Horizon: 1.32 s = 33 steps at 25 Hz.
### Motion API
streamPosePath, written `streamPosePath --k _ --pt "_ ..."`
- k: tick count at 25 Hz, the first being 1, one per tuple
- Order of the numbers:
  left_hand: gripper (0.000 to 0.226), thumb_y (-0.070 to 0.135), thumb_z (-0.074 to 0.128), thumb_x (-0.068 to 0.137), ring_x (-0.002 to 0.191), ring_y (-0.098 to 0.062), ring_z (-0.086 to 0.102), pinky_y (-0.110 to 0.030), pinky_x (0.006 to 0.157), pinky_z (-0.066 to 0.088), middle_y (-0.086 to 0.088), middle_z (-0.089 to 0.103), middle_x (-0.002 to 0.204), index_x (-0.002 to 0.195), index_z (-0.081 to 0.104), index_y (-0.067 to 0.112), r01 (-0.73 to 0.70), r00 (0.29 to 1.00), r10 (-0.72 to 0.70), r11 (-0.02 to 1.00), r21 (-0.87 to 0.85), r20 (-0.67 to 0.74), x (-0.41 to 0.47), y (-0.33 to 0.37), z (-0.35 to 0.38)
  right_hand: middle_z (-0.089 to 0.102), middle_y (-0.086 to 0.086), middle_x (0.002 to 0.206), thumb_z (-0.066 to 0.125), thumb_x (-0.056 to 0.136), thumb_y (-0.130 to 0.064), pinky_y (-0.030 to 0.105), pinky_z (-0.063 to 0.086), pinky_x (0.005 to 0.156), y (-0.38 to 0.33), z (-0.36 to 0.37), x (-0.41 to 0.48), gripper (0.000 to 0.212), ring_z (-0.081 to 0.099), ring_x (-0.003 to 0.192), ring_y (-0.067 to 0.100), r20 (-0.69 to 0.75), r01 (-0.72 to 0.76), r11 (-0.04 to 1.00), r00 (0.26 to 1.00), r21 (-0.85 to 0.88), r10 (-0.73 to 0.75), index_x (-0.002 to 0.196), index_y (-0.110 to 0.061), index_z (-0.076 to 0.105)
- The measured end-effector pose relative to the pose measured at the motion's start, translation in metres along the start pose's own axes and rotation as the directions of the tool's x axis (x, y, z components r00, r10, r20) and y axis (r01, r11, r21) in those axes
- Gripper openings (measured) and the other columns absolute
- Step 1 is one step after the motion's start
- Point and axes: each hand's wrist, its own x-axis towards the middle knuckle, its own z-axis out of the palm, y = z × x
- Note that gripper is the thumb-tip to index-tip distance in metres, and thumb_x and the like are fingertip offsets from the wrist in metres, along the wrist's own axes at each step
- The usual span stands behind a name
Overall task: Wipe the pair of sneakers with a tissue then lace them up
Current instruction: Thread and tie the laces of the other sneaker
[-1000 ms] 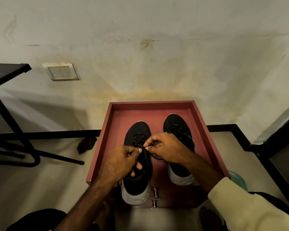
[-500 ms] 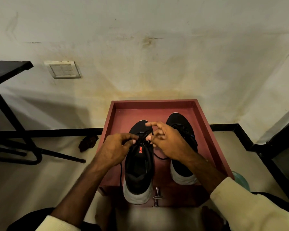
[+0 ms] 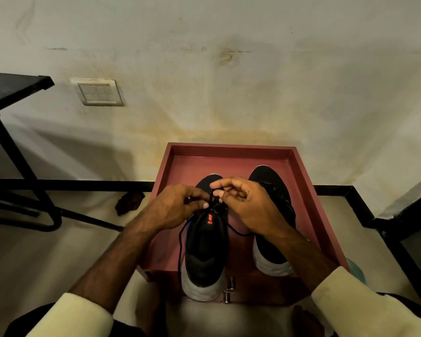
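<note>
Two black sneakers with white soles stand in a dark red tray (image 3: pixel 309 181). The left sneaker (image 3: pixel 206 249) shows an orange logo on its tongue. Over its upper eyelets my left hand (image 3: pixel 178 207) and my right hand (image 3: pixel 249 206) meet, each pinching part of its black lace (image 3: pixel 180 242). One lace end hangs down the shoe's left side, another loops out to the right under my right wrist. The right sneaker (image 3: pixel 271 254) is partly hidden by my right hand and forearm. No tissue is visible.
The tray sits on the floor against a stained wall with a switch plate (image 3: pixel 99 92). A black table frame (image 3: pixel 17 152) stands at the left, a dark scrap (image 3: pixel 129 203) lies near the skirting, and a small metal handle (image 3: pixel 229 291) is at the tray's front edge.
Both hands have shifted from the middle of the left sneaker up toward its toe end. The tongue with the orange logo is now uncovered, and the lace ends trail out to both sides.
</note>
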Motion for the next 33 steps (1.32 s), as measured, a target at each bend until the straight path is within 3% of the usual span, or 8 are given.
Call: streamPosePath --k 3,7,13,17,21,25,33 --pt "0.009 0.035 0.076 0.092 0.069 0.008 0.066 -0.009 0.066 0.049 0.015 0.075 0.081 0.094 0.081 0.028 0.007 1.000 -0.008 0.999 -0.038 -0.015 0.006 0.000 -0.001 0.078 0.001 0.099 0.070 0.098 -0.012 0.028 0.061 0.086 -0.002 0.004 0.003 0.021 0.075 0.095 0.022 0.036 0.011 0.997 0.999 0.080 -0.013 0.116 -0.021 0.076" --pt "0.014 0.028 0.073 0.096 0.066 0.002 0.068 -0.014 0.063 0.055 0.009 0.071 0.075 0.085 0.075 0.021 0.055 0.998 -0.056 0.995 -0.078 -0.003 0.006 -0.005 -0.003 0.076 0.006 0.098 0.069 0.099 -0.018 0.027 0.059 0.080 0.005 0.001 0.009 0.022 0.075 0.089 0.015 0.073 -0.103 0.992 0.993 0.078 0.097 0.121 -0.022 0.070" --pt "0.008 0.026 0.078 0.091 0.074 -0.002 0.071 -0.016 0.068 0.056 0.004 0.075 0.085 0.096 0.073 0.024 0.009 1.000 -0.007 0.990 -0.141 0.018 -0.002 -0.002 -0.008 0.074 0.000 0.081 0.073 0.095 -0.009 0.026 0.060 0.072 0.017 -0.007 0.009 0.025 0.078 0.082 0.017 0.107 -0.172 0.985 0.979 -0.004 0.171 0.119 -0.015 0.070" --pt "0.016 0.036 0.074 0.094 0.094 0.004 0.068 -0.006 0.075 0.049 0.017 0.073 0.100 0.108 0.080 0.036 -0.156 0.986 0.154 0.987 0.039 0.068 0.000 0.002 -0.008 0.075 0.002 0.083 0.074 0.095 -0.008 0.031 0.064 0.077 0.015 -0.008 0.011 0.029 0.078 0.083 0.021 0.112 -0.152 0.988 0.982 -0.019 0.153 0.123 -0.012 0.068" --pt "0.020 0.029 0.072 0.094 0.092 0.002 0.064 -0.006 0.074 0.048 0.016 0.064 0.105 0.111 0.078 0.039 -0.194 0.978 0.181 0.971 0.139 0.104 0.004 0.007 -0.006 0.077 0.007 0.088 0.073 0.095 -0.008 0.030 0.063 0.079 0.009 -0.009 0.011 0.033 0.077 0.084 0.021 0.111 -0.131 0.990 0.984 -0.052 0.136 0.127 -0.011 0.067" --pt "0.017 0.025 0.074 0.093 0.089 -0.003 0.067 -0.020 0.076 0.059 0.015 0.063 0.102 0.103 0.078 0.038 -0.201 0.971 0.184 0.974 0.101 0.154 -0.001 0.008 -0.014 0.075 0.004 0.088 0.073 0.095 -0.008 0.031 0.064 0.080 0.012 -0.013 0.009 0.032 0.077 0.083 0.019 0.084 -0.137 0.986 0.986 -0.092 0.145 0.126 -0.012 0.067" --pt "0.023 0.024 0.080 0.089 0.092 -0.011 0.070 -0.021 0.080 0.059 0.015 0.066 0.105 0.106 0.078 0.041 -0.125 0.970 0.131 0.991 -0.044 0.204 -0.010 0.003 -0.025 0.074 0.000 0.087 0.072 0.096 -0.010 0.031 0.064 0.082 0.012 -0.014 0.007 0.034 0.078 0.084 0.015 0.088 -0.139 0.987 0.985 -0.078 0.146 0.129 -0.014 0.065"
